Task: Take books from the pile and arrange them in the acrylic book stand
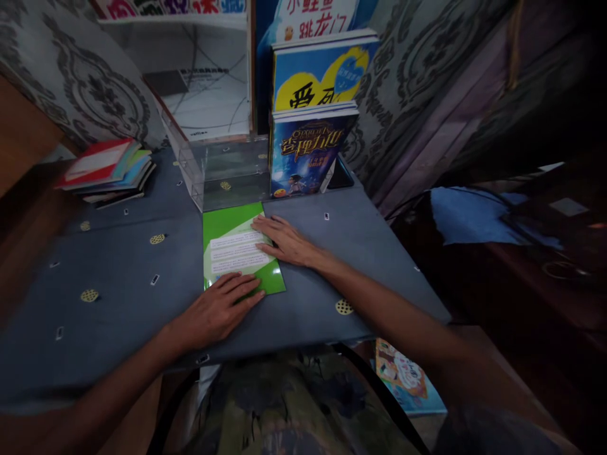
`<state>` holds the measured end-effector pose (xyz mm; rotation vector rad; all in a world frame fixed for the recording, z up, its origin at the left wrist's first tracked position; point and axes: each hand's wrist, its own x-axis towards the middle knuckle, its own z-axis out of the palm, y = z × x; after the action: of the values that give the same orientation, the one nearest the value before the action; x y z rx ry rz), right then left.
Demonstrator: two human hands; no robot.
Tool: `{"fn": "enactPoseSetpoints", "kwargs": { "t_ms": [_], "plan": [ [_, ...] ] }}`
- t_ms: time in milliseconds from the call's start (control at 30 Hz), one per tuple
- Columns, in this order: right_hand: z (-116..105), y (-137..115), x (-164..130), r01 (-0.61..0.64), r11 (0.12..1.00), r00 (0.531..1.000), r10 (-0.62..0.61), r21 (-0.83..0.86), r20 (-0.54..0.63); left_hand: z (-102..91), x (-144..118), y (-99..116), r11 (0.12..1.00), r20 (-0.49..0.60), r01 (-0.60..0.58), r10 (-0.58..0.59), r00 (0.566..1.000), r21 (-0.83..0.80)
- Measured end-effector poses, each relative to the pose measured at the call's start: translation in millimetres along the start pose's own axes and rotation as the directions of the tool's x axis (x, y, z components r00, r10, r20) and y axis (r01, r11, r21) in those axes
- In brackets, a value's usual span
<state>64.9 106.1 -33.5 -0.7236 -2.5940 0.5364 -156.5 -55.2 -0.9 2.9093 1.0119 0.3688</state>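
A green book (232,219) with a pale text panel lies flat on the table in front of me. My left hand (219,308) rests on its lower edge, fingers stretched out and a little apart. Across the book's upper right side lies my right hand (285,240), its fingers extended flat on the cover. Neither hand grips anything. Just beyond the book stands a clear acrylic rack (227,193), with a dark blue book (303,155) upright in its right part.
A stack of books (107,167) lies at the table's left back. Behind the dark blue book stand a blue and yellow book (294,66) and a white-covered book (218,95). The grey tablecloth (379,253) ends at right. Below the table lies an illustrated book (408,379).
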Motion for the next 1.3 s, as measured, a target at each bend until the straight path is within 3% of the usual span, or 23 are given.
{"fn": "enactPoseSetpoints", "kwargs": {
  "t_ms": [233,400,500,667,767,933,1100,1300],
  "plan": [
    [-5,-6,-1,-0.033,0.999,0.999,0.034,-0.017,0.039,-14.8,-47,-5,0.994,-0.111,0.087,-0.08,0.991,0.062],
    [-12,-19,-1,-0.067,0.995,0.996,0.072,-0.079,0.056,-5.1,-75,-10,0.973,-0.285,0.181,-0.134,0.949,0.145],
    [-9,-52,1,-0.037,0.994,0.995,0.046,-0.103,0.085,6.6,-87,-13,0.961,-0.308,0.207,-0.144,0.94,0.183],
    [16,-127,14,0.274,0.962,0.947,-0.269,-0.007,0.176,20.5,-102,-20,0.948,-0.344,0.2,-0.107,0.933,0.248],
    [32,-150,22,0.324,0.945,0.926,-0.325,0.037,0.193,21.2,-105,-20,0.947,-0.394,0.22,-0.115,0.912,0.234],
    [41,-147,16,0.234,0.97,0.955,-0.243,0.07,0.171,9.4,-94,-10,0.946,-0.346,0.237,-0.15,0.926,0.223],
    [29,-131,1,0.164,0.984,0.963,-0.175,0.069,0.204,-7.0,-78,-2,0.966,-0.333,0.22,-0.164,0.929,0.137],
    [12,-98,-18,0.043,0.998,0.98,-0.05,0.042,0.193,-12.3,-71,-1,0.969,-0.348,0.246,-0.226,0.91,0.015]
  ]
}}
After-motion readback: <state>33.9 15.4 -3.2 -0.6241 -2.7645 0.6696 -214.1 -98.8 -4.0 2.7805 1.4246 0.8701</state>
